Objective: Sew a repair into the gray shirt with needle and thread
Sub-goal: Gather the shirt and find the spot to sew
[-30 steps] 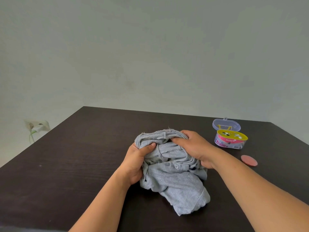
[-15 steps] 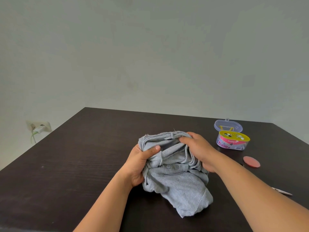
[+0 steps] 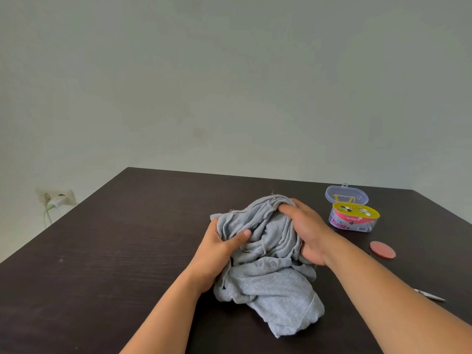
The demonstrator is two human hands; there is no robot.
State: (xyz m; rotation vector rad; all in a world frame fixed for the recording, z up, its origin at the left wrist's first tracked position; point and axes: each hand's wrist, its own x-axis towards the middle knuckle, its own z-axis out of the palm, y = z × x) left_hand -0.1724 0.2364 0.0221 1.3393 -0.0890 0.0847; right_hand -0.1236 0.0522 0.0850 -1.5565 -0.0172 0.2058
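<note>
Here, crumpled gray shirt (image 3: 265, 272) bunched on dark table (image 3: 115, 251), left hand (image 3: 217, 251) and right hand (image 3: 306, 231) gripping its folds

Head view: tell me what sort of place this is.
Probably a room at home, set up for hand mending: a dark wooden table against a plain wall, a wall socket with a plug in it, and an open sewing kit beside the gray shirt.

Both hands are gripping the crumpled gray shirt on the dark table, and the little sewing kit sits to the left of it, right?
Not quite: the head view shows the sewing kit to the right of the gray shirt. Both the left hand and right hand do grip it.
</note>
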